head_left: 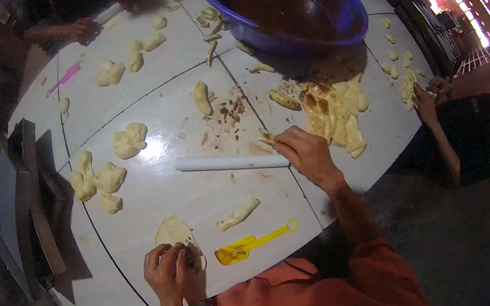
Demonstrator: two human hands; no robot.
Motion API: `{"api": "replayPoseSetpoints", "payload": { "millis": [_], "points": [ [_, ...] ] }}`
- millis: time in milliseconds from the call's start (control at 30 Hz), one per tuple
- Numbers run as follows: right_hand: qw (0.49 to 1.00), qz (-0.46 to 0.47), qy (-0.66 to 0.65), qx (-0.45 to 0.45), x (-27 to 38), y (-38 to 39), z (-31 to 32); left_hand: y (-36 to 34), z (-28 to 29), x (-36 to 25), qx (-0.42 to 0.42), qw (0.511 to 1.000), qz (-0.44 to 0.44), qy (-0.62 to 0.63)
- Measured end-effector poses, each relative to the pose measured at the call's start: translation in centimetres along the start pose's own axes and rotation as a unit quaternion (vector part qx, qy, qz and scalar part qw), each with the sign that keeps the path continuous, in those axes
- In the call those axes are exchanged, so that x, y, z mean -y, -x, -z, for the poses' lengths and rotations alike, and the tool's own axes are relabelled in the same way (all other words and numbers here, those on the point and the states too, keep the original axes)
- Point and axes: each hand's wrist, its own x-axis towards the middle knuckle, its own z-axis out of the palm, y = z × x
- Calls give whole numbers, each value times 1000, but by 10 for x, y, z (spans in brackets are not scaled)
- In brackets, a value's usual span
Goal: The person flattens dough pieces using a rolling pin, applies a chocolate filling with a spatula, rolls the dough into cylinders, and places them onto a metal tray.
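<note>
My left hand (164, 269) is closed, fingertips bunched over a flattened oval of dough (168, 228) with dark filling on it; what they hold, if anything, is hidden. My right hand (300, 152) pinches a small yellowish-brown piece (266, 138) just above the right end of a white rolling pin (225, 163). A rolled dough piece (237, 214) lies between my hands, with a yellow scoop (254, 243) below it. Curved pale-yellow pieces (202, 98) lie beyond the pin, beside brown crumbs (230, 111). A browned, pale dough mass (339, 116) spreads out to the right of my right hand.
A large blue basin (351, 15) stands on the tiled table (113, 232) at the back. Several dough lumps (129, 140), a pink utensil (62, 78) and metal trays (13, 202) at left surround the work. Other people's hands work at far left (83, 29) and right (425, 104).
</note>
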Motion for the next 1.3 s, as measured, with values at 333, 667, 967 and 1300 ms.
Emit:
{"api": "replayPoseSetpoints", "payload": {
  "millis": [333,667,967,1300],
  "points": [
    [983,32,98,151,-1,-23,-9,19,9,13,-17,998,40,-43],
    [957,-127,-174,192,79,-21,10,47,21,30,-37,997,51,-33],
    [918,144,-189,316,183,23,-57,54,15,36,-24,999,22,14],
    [902,230,-75,357,209,37,-73,52,13,39,-37,999,-17,36]
  ]
}}
